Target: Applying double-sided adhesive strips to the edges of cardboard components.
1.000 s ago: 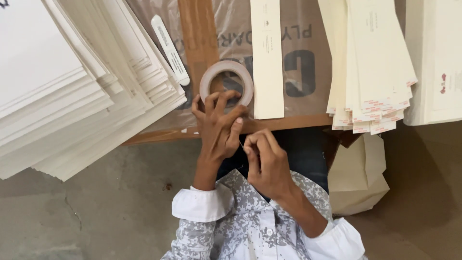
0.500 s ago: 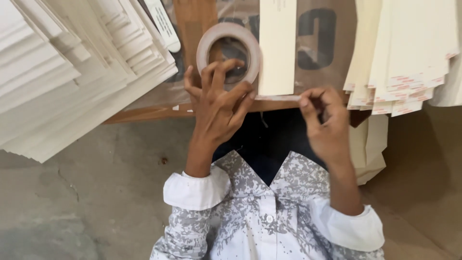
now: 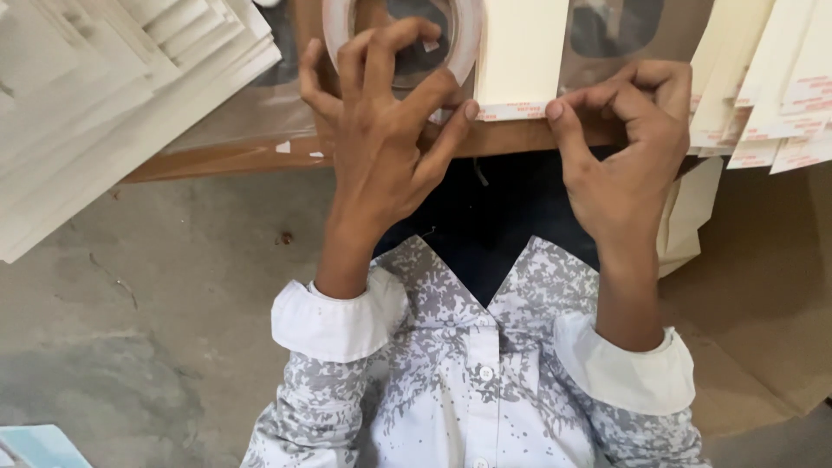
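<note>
My left hand (image 3: 381, 147) grips a roll of clear tape (image 3: 468, 35) lying on a brown board (image 3: 225, 156); its fingers are spread over the ring and one fingertip touches the near end of a cream paper strip (image 3: 520, 52). A band of white tape with red print (image 3: 511, 111) runs across that end. My right hand (image 3: 624, 156) is at the strip's right corner, with its thumb tip pressed on the end of the tape band and its other fingers curled.
A fanned stack of cream sheets (image 3: 113, 95) lies at the left on the board. More taped cream strips (image 3: 771, 95) overlap at the right, with folded cream pieces (image 3: 689, 217) beneath. Grey concrete floor (image 3: 130, 329) lies below, and brown cardboard (image 3: 763, 286) at the right.
The view has closed in on the board. My right hand moved away from the left one to the right, along the strip's end. My left hand stayed on the tape roll.
</note>
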